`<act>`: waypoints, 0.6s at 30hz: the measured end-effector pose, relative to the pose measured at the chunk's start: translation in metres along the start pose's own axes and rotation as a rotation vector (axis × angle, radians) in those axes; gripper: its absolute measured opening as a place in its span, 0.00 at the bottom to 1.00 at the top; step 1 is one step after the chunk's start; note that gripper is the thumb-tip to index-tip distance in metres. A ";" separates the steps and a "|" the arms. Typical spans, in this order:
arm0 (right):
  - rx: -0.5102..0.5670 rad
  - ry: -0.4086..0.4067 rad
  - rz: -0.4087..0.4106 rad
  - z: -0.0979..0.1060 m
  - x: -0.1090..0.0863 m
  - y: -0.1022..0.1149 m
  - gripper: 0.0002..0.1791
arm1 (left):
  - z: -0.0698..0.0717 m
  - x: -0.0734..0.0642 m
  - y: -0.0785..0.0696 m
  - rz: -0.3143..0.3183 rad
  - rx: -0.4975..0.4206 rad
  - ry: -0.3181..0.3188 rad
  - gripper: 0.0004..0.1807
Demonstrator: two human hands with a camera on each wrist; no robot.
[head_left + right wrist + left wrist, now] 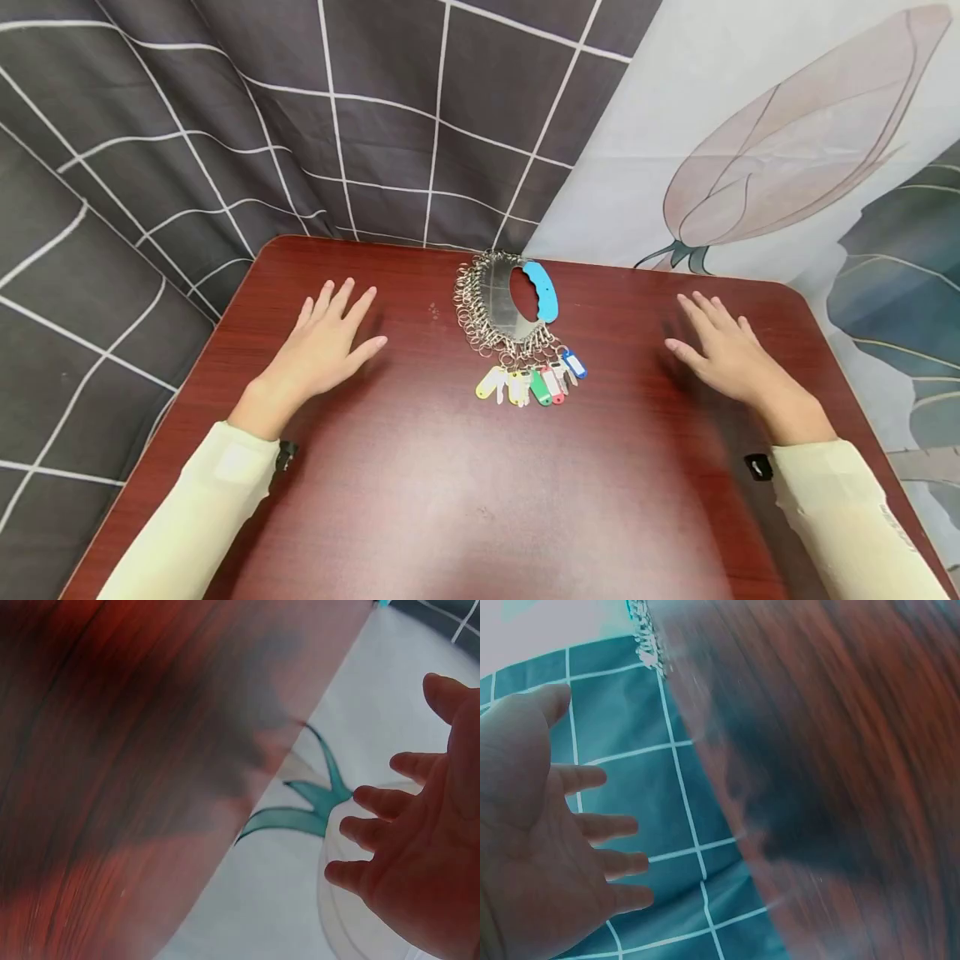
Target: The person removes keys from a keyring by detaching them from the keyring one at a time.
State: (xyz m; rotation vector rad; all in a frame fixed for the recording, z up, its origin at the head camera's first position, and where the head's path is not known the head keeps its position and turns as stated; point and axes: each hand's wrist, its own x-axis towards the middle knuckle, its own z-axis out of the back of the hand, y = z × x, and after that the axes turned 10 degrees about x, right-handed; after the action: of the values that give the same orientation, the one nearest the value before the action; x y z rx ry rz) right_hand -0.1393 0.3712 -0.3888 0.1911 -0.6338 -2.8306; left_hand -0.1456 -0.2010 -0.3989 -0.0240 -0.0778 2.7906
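Observation:
A key holder (pixel 504 302), a clear plate with a blue handle (pixel 546 292) and many metal rings around its curved edge, lies near the table's far edge. From its near side hang several keys with coloured tags: yellow, green (pixel 540 388), red and blue (pixel 574 364). To the left of it my left hand (pixel 322 346) hovers over the table, fingers spread and holding nothing. My right hand (pixel 723 354) is off to the right, also spread and empty. Both wrist views show a bare palm, the left hand (pixel 547 825) and the right hand (pixel 420 840), apart from the key holder.
The reddish-brown wooden table (pixel 480 500) has rounded far corners. Behind it and on the left hangs a dark curtain with a white grid (pixel 390 125). A pale cloth with a large flower print (pixel 787 158) hangs at the back right.

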 end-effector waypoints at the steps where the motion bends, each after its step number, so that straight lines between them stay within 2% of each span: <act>1: 0.008 0.004 0.010 -0.001 0.000 0.003 0.44 | -0.001 0.000 -0.002 -0.004 -0.002 -0.001 0.42; 8: 0.049 0.033 0.049 -0.010 0.005 0.023 0.43 | -0.003 -0.001 -0.015 -0.024 -0.013 0.013 0.43; 18: 0.068 0.054 0.099 -0.023 0.015 0.048 0.43 | 0.001 0.002 -0.033 -0.056 -0.028 -0.008 0.43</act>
State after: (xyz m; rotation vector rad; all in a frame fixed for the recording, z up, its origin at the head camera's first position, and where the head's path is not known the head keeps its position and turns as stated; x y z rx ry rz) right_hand -0.1406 0.3158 -0.3899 0.2400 -0.7079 -2.7021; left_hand -0.1358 -0.1693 -0.3957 -0.0177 -0.1169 2.7339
